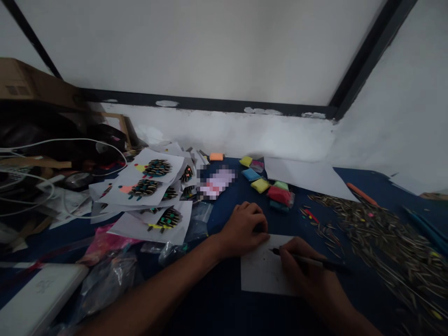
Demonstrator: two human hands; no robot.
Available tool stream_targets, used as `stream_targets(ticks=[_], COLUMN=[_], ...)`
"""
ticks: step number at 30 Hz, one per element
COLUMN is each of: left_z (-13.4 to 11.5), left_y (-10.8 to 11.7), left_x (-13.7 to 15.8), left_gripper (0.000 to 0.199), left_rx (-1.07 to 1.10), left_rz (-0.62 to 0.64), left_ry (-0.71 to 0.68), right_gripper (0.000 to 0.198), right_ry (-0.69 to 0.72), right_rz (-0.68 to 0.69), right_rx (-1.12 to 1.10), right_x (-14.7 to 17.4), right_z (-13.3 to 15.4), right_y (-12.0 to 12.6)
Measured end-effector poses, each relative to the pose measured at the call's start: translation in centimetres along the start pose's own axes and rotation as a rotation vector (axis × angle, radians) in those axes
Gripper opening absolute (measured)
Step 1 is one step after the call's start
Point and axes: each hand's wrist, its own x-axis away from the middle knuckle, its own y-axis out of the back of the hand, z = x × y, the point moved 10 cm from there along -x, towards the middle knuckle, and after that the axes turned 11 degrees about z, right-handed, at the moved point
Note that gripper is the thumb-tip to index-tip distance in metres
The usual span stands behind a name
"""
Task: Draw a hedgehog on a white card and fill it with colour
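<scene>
A: Nearest?
B: Small flat paper sheet [257, 277] on blue worktop [210, 303]. Right hand [311, 275] pinched round slim dark pen [311, 260], tip at the sheet. Left hand [247, 229] half-open, loosely curled at sheet's far edge, nothing visible in it.
A: Beyond?
B: Slender seeds [378, 242] heaped right; plump packets [280, 196] past it, then larger smooth paper [304, 175].

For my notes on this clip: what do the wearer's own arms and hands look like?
Both the left hand and the right hand are bare, without gloves. The left forearm and the shorter visible stretch of right forearm show no sleeve, watch or bracelet. The dim picture reveals no rings or markings.
</scene>
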Motion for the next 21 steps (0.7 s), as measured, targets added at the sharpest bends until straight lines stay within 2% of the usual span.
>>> stream_targets(ticks=[6,13,21], left_z=[-0.1,-0.1,0.1], left_y=[0.0,-0.1,0.0], left_x=[0.0,0.0,0.0], left_gripper=[0.007,0.008,0.008], left_rx=[-0.001,0.007,0.008], left_rz=[0.005,0.006,-0.009], left_ry=[0.001,-0.011,-0.009], right_gripper=[0.023,0.022,0.023], right_ry=[-0.026,-0.010,-0.031], right_rz=[0.042,-0.014,0.046], right_rx=[-0.051,0.008,-0.021], right_x=[-0.1,-0.2,-0.2], right_z=[-0.6,0.4,-0.2], right_y=[-0.6,0.1,-0.5])
